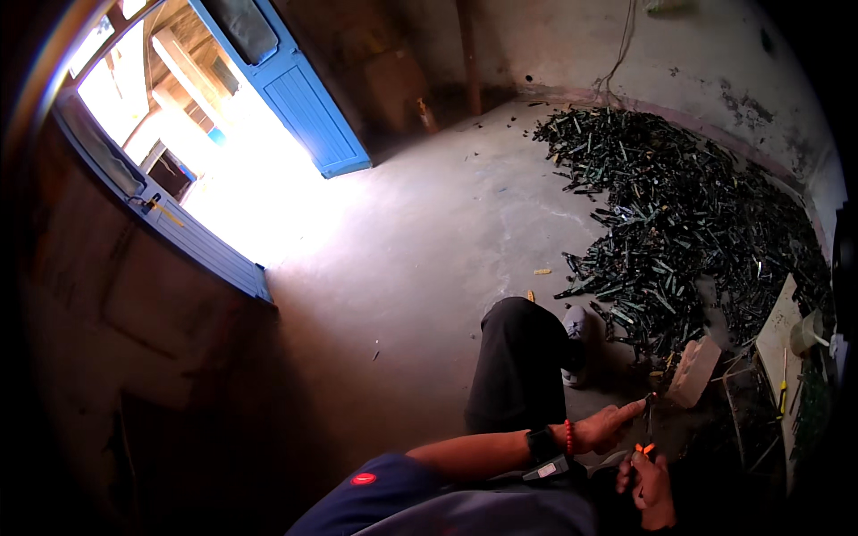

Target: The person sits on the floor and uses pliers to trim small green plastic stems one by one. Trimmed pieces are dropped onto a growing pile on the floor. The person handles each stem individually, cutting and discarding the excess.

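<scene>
Two hands meet low at right over a thin dark strip (650, 413). Left hand (608, 427) steadies its top, forefinger extended. Right hand (652, 482) is closed around orange-handled pliers (645, 448) just below the strip. Pale block (694, 371) stands just beyond; large heap of dark strips (688, 214) covers the concrete floor (420, 250) behind.

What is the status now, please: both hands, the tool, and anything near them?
Left hand open, finger pointing at a thin dark strip. Right hand shut on orange-handled tool. Pale block and dark scrap pile just beyond.
</scene>
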The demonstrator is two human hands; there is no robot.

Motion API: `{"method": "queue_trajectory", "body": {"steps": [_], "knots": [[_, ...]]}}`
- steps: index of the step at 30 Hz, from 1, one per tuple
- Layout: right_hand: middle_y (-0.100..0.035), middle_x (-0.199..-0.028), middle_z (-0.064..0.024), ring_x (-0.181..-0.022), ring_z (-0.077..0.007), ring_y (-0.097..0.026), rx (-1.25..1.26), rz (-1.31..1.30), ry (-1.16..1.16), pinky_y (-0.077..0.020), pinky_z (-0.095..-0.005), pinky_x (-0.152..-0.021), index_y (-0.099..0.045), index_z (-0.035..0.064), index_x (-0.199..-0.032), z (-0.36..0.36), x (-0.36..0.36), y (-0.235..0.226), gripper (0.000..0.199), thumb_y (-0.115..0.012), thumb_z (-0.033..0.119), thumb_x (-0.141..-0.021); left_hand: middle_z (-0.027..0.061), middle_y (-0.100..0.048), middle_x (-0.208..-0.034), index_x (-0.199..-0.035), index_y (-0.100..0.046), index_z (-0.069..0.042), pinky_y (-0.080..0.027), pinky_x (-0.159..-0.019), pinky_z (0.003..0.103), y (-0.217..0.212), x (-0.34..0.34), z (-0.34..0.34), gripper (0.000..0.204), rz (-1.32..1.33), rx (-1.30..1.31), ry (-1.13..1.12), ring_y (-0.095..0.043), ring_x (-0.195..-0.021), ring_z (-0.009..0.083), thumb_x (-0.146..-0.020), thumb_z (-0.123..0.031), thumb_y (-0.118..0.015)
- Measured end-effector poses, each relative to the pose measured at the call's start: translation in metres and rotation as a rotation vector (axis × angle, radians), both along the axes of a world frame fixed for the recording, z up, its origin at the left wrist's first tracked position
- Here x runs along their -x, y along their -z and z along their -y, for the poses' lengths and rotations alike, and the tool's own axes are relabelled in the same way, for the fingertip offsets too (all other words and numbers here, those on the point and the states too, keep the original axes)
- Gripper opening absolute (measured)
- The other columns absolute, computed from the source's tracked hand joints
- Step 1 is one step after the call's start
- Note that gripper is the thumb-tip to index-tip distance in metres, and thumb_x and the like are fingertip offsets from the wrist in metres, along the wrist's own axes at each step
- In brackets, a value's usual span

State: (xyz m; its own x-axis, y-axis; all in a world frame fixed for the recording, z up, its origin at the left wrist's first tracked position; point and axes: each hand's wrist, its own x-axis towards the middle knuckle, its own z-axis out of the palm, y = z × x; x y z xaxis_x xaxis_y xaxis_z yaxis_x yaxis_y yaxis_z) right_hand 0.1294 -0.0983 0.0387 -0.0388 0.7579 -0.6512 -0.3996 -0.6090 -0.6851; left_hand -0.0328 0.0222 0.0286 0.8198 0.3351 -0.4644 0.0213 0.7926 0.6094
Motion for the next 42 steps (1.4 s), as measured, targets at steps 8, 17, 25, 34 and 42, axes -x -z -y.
{"method": "queue_trajectory", "body": {"steps": [8, 17, 25, 34, 42], "knots": [[-0.049, -0.071, -0.0051, -0.051, -0.0181, -0.045, -0.235, -0.627, 0.165, -0.0388, -0.0344, -0.043, -0.048, 0.0084, -0.094, 0.016, 0.040, 0.006, 0.034, -0.051, 0.041, -0.087, -0.0050, -0.024, -0.044, -0.064, -0.045, -0.012, -0.016, -0.033, 0.021, 0.016, -0.013, 0.002, 0.055, 0.171, 0.357, 0.118, -0.022, -0.034, 0.0068, -0.091, -0.059, -0.036], [-0.057, -0.072, -0.0044, -0.060, -0.0106, -0.055, -0.327, 0.057, 0.069, -0.0448, -0.0249, -0.051, -0.056, 0.0010, -0.090, -0.041, 0.001, -0.050, 0.020, -0.050, 0.020, -0.092, -0.0042, -0.024, -0.043, -0.054, -0.034, -0.015, -0.018, -0.035, 0.025, 0.008, 0.016, -0.032, 0.058, 0.059, 0.467, -0.004, -0.020, -0.034, 0.0102, -0.090, -0.061, -0.032], [-0.061, -0.084, -0.0052, -0.074, -0.0107, -0.056, -0.175, 0.314, -0.175, -0.0458, -0.0238, -0.066, -0.055, 0.0011, -0.102, -0.001, -0.010, -0.019, 0.025, -0.050, 0.023, -0.093, -0.0049, -0.024, -0.042, -0.056, -0.036, -0.014, -0.020, -0.038, 0.024, 0.021, 0.009, 0.000, 0.056, 0.099, 0.653, 0.081, -0.020, -0.035, 0.0094, -0.088, -0.060, -0.035], [-0.062, -0.086, -0.0049, -0.071, -0.0088, -0.056, -0.020, 0.297, -0.357, -0.0414, -0.0205, -0.050, -0.055, 0.0030, -0.106, -0.009, -0.009, -0.032, 0.033, -0.050, 0.033, -0.092, -0.0051, -0.025, -0.041, -0.056, -0.037, -0.013, -0.021, -0.038, 0.025, 0.033, 0.014, -0.001, 0.055, 0.182, 0.695, 0.051, -0.019, -0.034, 0.0092, -0.087, -0.059, -0.038], [-0.058, -0.077, -0.0044, -0.065, -0.0117, -0.054, 0.026, 0.542, -0.607, -0.0456, -0.0248, -0.053, -0.055, 0.0019, -0.088, -0.013, -0.015, -0.020, 0.037, -0.048, 0.038, -0.091, -0.0053, -0.022, -0.044, -0.057, -0.034, -0.014, -0.020, -0.039, 0.025, 0.029, 0.010, -0.001, 0.054, 0.020, 0.594, 0.027, -0.018, -0.037, 0.0096, -0.088, -0.058, -0.035]]}}
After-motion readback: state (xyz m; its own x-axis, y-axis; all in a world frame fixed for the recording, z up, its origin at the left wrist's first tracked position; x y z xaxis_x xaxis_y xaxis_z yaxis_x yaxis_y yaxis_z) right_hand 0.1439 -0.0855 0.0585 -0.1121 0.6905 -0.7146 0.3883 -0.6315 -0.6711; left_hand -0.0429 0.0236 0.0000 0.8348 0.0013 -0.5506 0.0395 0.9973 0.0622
